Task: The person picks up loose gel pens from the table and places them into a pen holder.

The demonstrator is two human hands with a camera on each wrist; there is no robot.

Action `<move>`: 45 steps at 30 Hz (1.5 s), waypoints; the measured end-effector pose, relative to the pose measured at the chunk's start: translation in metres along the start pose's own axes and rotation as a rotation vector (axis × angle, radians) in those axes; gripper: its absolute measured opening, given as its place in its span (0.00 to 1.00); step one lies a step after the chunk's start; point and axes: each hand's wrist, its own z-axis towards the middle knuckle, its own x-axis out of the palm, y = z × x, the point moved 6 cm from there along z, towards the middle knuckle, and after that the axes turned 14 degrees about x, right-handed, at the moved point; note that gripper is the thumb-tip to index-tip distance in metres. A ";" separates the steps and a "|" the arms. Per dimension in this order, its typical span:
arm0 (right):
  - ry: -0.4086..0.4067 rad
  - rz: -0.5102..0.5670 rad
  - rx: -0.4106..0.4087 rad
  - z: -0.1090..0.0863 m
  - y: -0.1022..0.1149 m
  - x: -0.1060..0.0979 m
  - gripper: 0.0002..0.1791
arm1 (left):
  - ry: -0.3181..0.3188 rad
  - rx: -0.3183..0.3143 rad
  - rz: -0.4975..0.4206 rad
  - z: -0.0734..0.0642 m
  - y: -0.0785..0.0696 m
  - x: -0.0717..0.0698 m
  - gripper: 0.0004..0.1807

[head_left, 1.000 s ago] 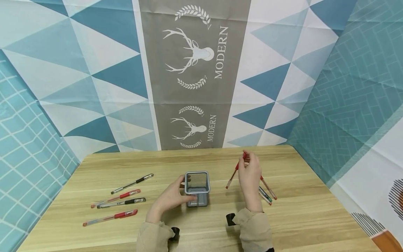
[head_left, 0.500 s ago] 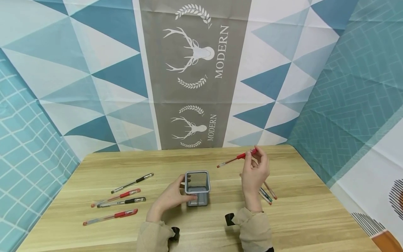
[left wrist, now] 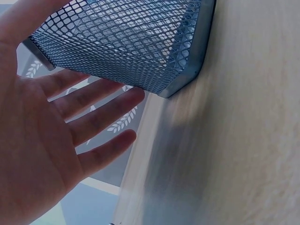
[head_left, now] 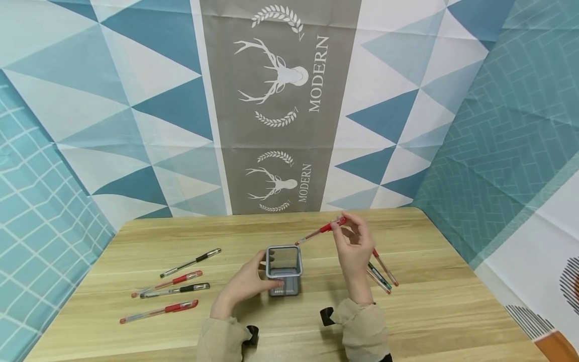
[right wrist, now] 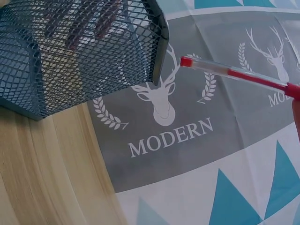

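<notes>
A square mesh pen holder [head_left: 284, 286] stands upright on the table in the head view. My left hand [head_left: 246, 284] holds it from the left, thumb at the near side and fingers at the far side; the left wrist view shows those fingers [left wrist: 101, 110] against the mesh [left wrist: 117, 42]. My right hand [head_left: 355, 246] pinches a red gel pen [head_left: 323, 229] near one end, above the table. Its other end slants down to the left, close to the holder's far right rim corner. In the right wrist view the pen's red tip [right wrist: 186, 62] is apart from the mesh.
Left on the wooden table [head_left: 312, 332] lie two black pens [head_left: 190, 262] and two red pens [head_left: 159, 311]. Right of my right hand lies a small group of pens [head_left: 382, 274], partly hidden by the hand. A patterned cloth wall [head_left: 280, 100] rises behind the table.
My right hand has lifted the red pen from over the right-hand pens, tilted it flatter, and brought it left to the holder's rim. The left hand and holder have stayed in place.
</notes>
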 end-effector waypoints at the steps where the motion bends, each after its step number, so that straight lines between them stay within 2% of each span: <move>1: 0.021 0.007 -0.003 0.000 0.000 0.002 0.16 | 0.000 0.000 -0.001 0.000 0.000 0.000 0.48; 8: 0.165 0.013 -0.032 -0.001 0.000 0.012 0.18 | 0.004 0.002 0.008 0.001 0.000 0.001 0.48; 17: 0.312 -0.104 0.058 -0.005 -0.007 0.023 0.15 | -0.003 -0.005 0.016 0.000 0.000 0.001 0.48; 23: 0.346 -0.150 0.095 -0.007 -0.011 0.025 0.15 | 0.006 0.003 -0.024 0.000 0.001 0.002 0.44; 29: 0.369 -0.156 0.126 -0.009 -0.027 0.025 0.15 | 0.008 0.001 -0.031 0.000 0.003 0.003 0.44; 34: 0.424 -0.206 0.194 -0.011 -0.019 0.029 0.13 | 0.005 -0.011 -0.023 0.000 0.003 0.003 0.43; 37: 0.449 -0.211 0.190 -0.012 -0.017 0.032 0.13 | 0.006 -0.011 -0.024 0.000 0.003 0.003 0.43; 45: 0.507 -0.263 0.103 -0.017 -0.014 0.043 0.14 | 0.005 -0.002 -0.013 0.000 0.003 0.002 0.45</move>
